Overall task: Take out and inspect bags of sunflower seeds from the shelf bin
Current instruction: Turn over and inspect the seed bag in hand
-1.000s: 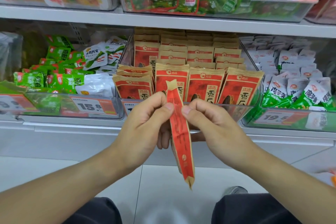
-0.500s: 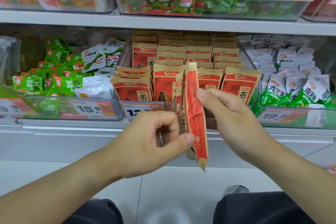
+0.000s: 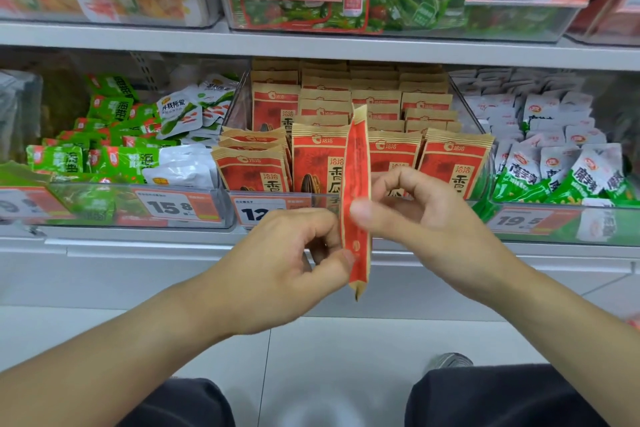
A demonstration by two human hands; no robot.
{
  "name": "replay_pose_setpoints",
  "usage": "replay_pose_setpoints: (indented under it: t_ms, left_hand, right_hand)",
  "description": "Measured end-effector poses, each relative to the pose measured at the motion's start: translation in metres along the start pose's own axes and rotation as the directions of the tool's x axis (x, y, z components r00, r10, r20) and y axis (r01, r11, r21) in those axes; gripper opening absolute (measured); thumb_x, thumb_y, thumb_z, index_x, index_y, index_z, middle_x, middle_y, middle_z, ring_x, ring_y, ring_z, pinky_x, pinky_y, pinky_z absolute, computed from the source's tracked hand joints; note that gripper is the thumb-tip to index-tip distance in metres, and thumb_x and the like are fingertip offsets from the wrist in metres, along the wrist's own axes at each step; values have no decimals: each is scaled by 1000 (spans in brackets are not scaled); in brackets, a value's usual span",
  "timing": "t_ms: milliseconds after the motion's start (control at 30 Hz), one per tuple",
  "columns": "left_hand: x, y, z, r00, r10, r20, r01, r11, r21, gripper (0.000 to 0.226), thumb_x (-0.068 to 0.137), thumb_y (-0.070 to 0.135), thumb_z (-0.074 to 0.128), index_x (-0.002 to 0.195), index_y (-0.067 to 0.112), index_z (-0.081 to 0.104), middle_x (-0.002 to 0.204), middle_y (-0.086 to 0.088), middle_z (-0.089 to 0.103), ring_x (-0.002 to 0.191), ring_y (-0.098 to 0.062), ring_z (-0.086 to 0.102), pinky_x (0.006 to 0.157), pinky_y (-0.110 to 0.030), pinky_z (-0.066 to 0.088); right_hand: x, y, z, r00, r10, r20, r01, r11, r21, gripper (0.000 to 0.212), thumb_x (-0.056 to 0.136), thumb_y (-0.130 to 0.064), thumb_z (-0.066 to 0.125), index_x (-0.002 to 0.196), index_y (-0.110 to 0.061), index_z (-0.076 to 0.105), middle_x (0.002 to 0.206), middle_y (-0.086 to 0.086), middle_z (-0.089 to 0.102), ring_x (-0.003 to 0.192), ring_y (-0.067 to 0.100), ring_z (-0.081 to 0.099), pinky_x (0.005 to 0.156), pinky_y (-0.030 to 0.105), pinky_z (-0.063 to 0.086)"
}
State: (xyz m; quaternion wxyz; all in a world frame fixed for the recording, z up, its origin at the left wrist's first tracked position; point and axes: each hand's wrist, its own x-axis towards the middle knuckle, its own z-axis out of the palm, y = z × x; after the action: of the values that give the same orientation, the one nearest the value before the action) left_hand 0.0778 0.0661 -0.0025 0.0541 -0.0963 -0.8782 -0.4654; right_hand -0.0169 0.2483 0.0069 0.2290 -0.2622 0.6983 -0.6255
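Shelf bin of seed packets stands ahead; I pinch one sunflower seed bag edge-on before its front edge, long axis upright, left hand low, right hand at mid-height.

Held seed bag: matt kraft-look paper, red print.
Shelf bin: clear glossy plastic.
Green snack packets: shiny film.
Shelf edge: smooth grey painted metal.
Floor: smooth pale tile.

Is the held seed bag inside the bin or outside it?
Outside. Both the left hand and right hand pinch the bag before the bin.
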Motion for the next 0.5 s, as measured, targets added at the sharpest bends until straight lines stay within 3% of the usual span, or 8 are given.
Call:
replay_pose_setpoints:
  t_ms: [133, 333, 500]
  left_hand:
    - [0, -3, -5, 998, 28, -55, -27, 999, 27, 27, 89, 42, 50, 77, 20, 60, 77, 8, 67, 71, -17, 67, 63, -39, 54]
    - [1, -5, -5, 999, 46, -27, -45, 998, 51, 28, 94, 43, 46, 86, 18, 56, 87, 5, 61, 77, -24, 64, 66, -47, 54]
    - [2, -4, -6, 999, 41, -3, -41, 998, 48, 33, 96, 44, 44, 91, 14, 56, 92, 6, 60, 83, -23, 63, 71, -46, 53]
  right_hand:
    - [-3, 6, -8, 988, 46, 150, -23, 989, -147, 68, 66, -33, 91, 116, -14, 51, 123, -1, 71, 117, 20, 68, 101, 53, 52]
    - [2, 1, -19, 980, 24, 197, -23, 1000, -7, 64, 67, -2, 88, 122, -5, 56, 140, 4, 61, 116, 32, 69, 101, 56, 53]
    - [5, -1, -22, 983, 19, 182, -23, 1000, 18, 61, 62, -6, 88, 117, -10, 62, 143, -2, 60, 117, 29, 69, 99, 57, 54]
